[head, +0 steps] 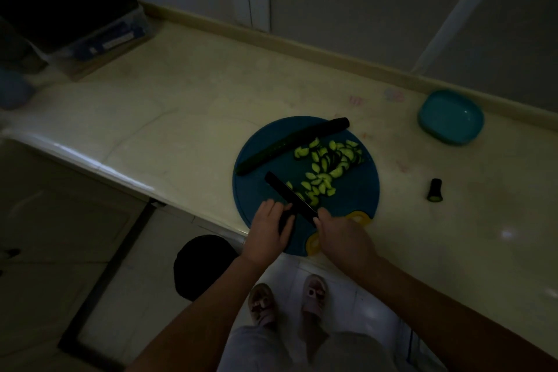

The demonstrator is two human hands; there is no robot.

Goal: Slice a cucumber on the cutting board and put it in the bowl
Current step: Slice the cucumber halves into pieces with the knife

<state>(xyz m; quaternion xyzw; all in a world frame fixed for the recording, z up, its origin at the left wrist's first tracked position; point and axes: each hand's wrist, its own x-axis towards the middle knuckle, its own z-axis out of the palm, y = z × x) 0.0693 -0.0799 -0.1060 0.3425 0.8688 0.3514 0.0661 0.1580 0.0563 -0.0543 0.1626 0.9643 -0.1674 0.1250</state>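
A round blue cutting board (356,190) lies on the pale counter near its front edge. A long dark cucumber half (290,146) lies across the board's far left side, with several pale green slices (326,166) heaped beside it. My left hand (270,229) grips a short dark cucumber piece (286,222) at the board's near edge. My right hand (341,235) holds the handle of a black knife (290,195), whose blade lies right beside the left fingers and points away to the left. The teal bowl (450,118) stands at the far right and looks empty.
A cut cucumber end (434,190) stands on the counter to the right of the board. A cardboard box (105,42) sits at the back left. A dark round object (205,266) stands on the floor below the counter edge. The scene is dim.
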